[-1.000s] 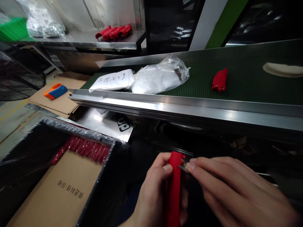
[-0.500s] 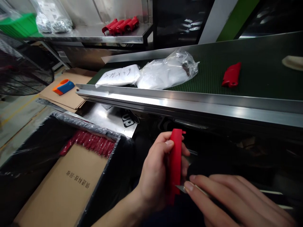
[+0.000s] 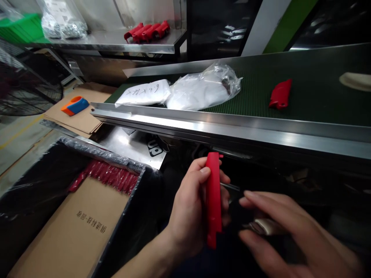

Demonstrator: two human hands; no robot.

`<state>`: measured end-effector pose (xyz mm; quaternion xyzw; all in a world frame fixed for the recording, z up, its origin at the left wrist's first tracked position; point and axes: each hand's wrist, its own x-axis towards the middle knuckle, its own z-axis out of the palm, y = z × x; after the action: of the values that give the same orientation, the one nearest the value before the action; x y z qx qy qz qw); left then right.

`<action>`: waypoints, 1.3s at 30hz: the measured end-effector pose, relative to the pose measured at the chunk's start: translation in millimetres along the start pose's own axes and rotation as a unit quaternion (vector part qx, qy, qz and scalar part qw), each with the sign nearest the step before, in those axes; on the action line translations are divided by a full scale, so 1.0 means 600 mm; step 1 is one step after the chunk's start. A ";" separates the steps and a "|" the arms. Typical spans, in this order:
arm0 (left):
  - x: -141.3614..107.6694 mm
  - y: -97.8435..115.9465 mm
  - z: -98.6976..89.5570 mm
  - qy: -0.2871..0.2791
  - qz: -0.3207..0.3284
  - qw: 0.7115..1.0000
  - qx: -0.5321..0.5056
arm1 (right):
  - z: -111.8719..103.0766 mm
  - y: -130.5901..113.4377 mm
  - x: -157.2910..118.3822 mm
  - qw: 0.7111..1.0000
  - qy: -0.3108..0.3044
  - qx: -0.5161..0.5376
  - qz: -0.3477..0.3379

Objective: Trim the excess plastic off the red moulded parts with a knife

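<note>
A long red plastic part (image 3: pixel 213 197) stands nearly upright in my left hand (image 3: pixel 188 204), thumb on its near face and fingers wrapped behind it. To the right of it, my right hand (image 3: pixel 290 231) grips a small knife (image 3: pixel 265 227) with a pale handle; only part of the handle and a dark, blurred tip show. The knife is apart from the red part. Another red plastic part (image 3: pixel 280 94) lies on the green conveyor belt (image 3: pixel 315 92) beyond my hands.
A metal rail (image 3: pixel 232 129) edges the belt, which carries plastic-bagged white packs (image 3: pixel 199 92). At left stands a lined box (image 3: pixel 133 200) with cardboard and wrapped red parts. Several red parts (image 3: pixel 147 32) rest on a steel shelf. A fan (image 3: pixel 26 77) stands far left.
My right hand has drawn the knife away from the lower end of the red part, to the right, and its fingers have lifted apart somewhat. The left hand keeps its hold.
</note>
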<state>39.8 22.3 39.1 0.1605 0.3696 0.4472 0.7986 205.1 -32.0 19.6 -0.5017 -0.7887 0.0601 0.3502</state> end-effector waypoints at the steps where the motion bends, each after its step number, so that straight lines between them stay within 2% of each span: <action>1: -0.003 -0.004 -0.001 0.004 0.003 1.000 0.009 | 0.005 -0.002 0.008 0.999 -0.007 0.005 0.038; 4: -0.013 -0.023 -0.012 -0.003 -0.006 0.999 0.038 | 0.017 -0.005 0.034 0.989 -0.034 0.082 0.119; 9: -0.019 -0.055 -0.038 -0.090 -0.059 0.993 0.054 | 0.007 0.005 0.076 0.963 -0.047 0.206 0.166; 11: -0.021 -0.056 -0.038 -0.122 -0.067 0.987 0.074 | 0.000 0.005 0.086 0.952 -0.061 0.230 0.190; 14: -0.027 -0.044 -0.026 -0.109 -0.059 0.980 0.157 | -0.001 0.003 0.092 0.932 -0.079 0.257 0.243; 16: -0.033 -0.033 -0.016 -0.078 -0.054 0.977 0.193 | 0.004 0.008 0.088 0.926 -0.045 0.250 0.279; 19: -0.040 -0.022 -0.008 -0.064 -0.052 0.978 0.191 | 0.010 0.025 0.073 0.937 0.058 0.174 0.297; 20: -0.041 -0.020 -0.007 -0.067 -0.055 0.979 0.185 | 0.010 0.030 0.067 0.942 0.069 0.155 0.289; 22: -0.041 -0.022 -0.009 -0.074 -0.061 0.981 0.167 | 0.007 0.037 0.054 0.958 0.043 0.144 0.244; 24: -0.040 -0.025 -0.014 -0.085 -0.059 0.984 0.145 | 0.000 0.036 0.042 0.978 0.006 0.134 0.158; 26: -0.036 -0.029 -0.019 -0.106 -0.046 0.985 0.125 | -0.010 0.031 0.034 0.992 -0.003 0.104 0.069; 28: -0.033 -0.031 -0.022 -0.120 -0.033 0.986 0.113 | -0.018 0.025 0.029 0.998 0.004 0.069 0.013; 33: -0.030 -0.026 -0.022 -0.112 -0.032 0.985 0.125 | -0.028 0.022 0.025 0.998 0.008 -0.013 -0.054; 39: -0.037 -0.017 -0.015 -0.102 -0.040 0.983 0.144 | -0.028 0.023 0.024 0.997 -0.005 -0.040 -0.062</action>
<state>32.2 -2.4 36.8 0.3038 0.3525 0.3382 0.8180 222.3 -17.3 33.2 -0.4652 -0.8217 0.0089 0.3291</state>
